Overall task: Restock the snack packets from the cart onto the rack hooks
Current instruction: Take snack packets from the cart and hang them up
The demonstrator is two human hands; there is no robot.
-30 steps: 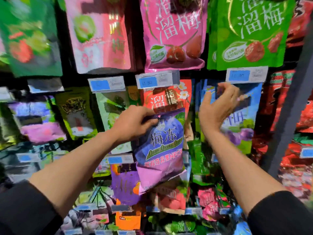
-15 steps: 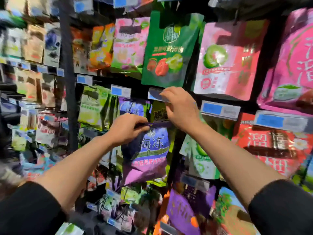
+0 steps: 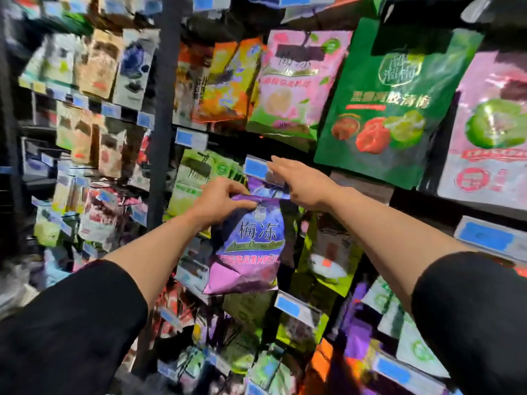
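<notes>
A purple snack packet with white Chinese lettering hangs from my left hand, which pinches its top edge from the left. My right hand reaches just above the packet, fingers stretched out against the blue price tag at the tip of a rack hook. Behind the tag a matching purple packet hangs on that hook, mostly hidden. The cart is out of view.
The rack is packed with hanging packets: a large green bag and a pink one upper right, a pink-green bag above, light green packets left of the hook. A dark upright post divides the rack sections.
The view has swung left along the rack. My left hand has carried the purple packet with it, and my right hand has left the earlier hook and now stretches its fingers to this hook's tag.
</notes>
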